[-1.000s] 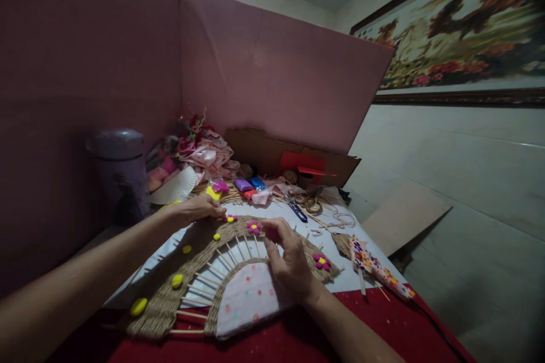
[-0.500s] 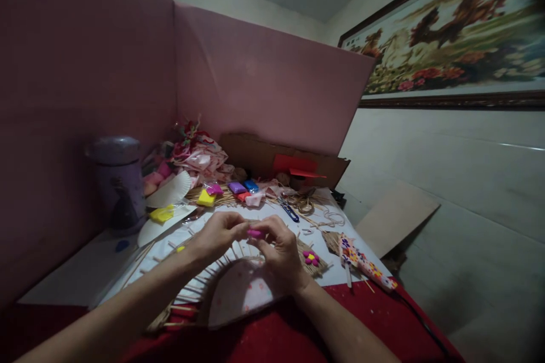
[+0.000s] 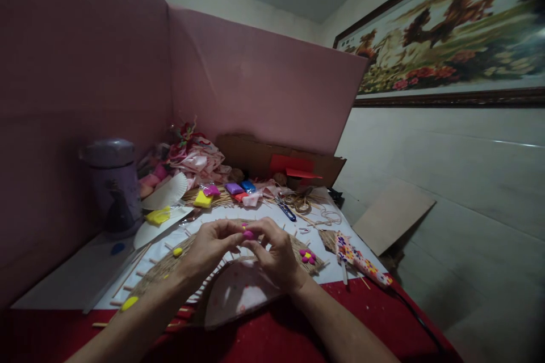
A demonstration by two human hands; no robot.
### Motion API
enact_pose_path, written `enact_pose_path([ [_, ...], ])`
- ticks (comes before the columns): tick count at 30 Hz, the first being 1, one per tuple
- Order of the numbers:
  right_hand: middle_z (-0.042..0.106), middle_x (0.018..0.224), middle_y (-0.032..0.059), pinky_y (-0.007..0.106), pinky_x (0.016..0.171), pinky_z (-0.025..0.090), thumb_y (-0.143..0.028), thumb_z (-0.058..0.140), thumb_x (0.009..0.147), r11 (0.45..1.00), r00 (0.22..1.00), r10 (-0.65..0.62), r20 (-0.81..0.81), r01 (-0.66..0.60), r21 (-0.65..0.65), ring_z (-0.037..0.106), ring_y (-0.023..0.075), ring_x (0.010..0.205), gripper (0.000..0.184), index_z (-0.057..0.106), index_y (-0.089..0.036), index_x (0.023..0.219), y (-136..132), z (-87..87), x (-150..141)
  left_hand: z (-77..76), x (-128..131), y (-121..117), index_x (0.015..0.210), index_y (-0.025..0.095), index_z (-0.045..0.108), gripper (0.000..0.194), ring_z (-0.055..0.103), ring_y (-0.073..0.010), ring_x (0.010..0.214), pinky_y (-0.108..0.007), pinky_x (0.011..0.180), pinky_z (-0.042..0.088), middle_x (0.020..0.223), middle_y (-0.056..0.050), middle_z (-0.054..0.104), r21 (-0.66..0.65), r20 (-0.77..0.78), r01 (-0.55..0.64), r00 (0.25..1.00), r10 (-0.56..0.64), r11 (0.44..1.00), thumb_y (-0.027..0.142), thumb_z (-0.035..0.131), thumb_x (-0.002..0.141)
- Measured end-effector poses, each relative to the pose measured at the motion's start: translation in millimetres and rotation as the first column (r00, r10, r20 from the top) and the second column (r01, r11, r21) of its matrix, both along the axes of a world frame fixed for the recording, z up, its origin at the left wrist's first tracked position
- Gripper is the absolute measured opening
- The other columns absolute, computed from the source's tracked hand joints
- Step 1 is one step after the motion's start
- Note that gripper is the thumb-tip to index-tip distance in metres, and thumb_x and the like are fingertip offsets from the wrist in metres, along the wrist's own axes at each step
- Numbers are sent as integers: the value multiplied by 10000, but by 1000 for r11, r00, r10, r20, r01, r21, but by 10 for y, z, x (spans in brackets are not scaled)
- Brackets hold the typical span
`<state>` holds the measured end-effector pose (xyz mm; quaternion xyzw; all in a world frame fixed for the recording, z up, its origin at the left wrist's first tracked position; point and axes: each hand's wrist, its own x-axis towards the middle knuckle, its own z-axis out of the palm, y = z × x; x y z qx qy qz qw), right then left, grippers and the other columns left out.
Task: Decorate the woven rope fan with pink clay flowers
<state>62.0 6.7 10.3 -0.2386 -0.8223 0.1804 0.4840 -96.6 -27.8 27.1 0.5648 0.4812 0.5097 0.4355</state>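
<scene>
Over the middle of a fan-shaped piece of sticks woven with brown twine point(image 3: 159, 272), both my hands meet at a small lump of magenta clay point(image 3: 249, 235). My left hand point(image 3: 213, 245) has its thumb and fingers closed at the lump's left side. My right hand point(image 3: 276, 249) pinches the lump from the right. A magenta clay flower with a yellow centre point(image 3: 307, 256) sits on the right end of the woven band. Yellow clay dots point(image 3: 130, 303) lie along its left part. Below my hands is a pale half-round panel point(image 3: 238, 295) with reddish spots.
Clay packets point(image 3: 203, 199) lie at the back, near scissors point(image 3: 286, 210) and twine point(image 3: 302, 202). A flower-patterned glue gun point(image 3: 361, 261) with a black cord rests at right. White paper plates point(image 3: 164, 193) and a purple canister point(image 3: 113, 187) stand left. Red cloth point(image 3: 340, 323) covers the front.
The view has shifted slightly. My left hand has turned and dropped a little at the magenta clay, and more of the woven band shows on the left. Both hands stay together.
</scene>
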Motion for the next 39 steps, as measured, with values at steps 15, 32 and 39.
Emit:
enact_pose_path([
  [15,565,805,35,271,665,428,-99,542,780,989,995,-21,97,6,149,531,161,745,119,579,-193,843,4,-42,1,-7,82,-166,736,142,664,193,592,-162,653,-268,607,450,708,-48,671,183,-167,-107,976,138,977,331,649,702],
  [32,566,801,55,281,662,433,-107,547,772,986,990,63,125,-82,146,530,164,740,102,607,-163,832,-2,-56,3,-120,64,-127,674,150,614,85,538,-131,603,-245,556,409,653,-20,622,259,-216,-143,955,202,955,229,607,705],
  [39,551,695,13,244,584,406,-215,588,794,999,999,-35,-36,35,-11,497,128,632,59,613,-173,760,-71,8,-21,-91,80,-102,606,157,559,106,480,-86,527,-210,525,395,552,40,541,79,265,-200,949,172,977,172,662,625],
])
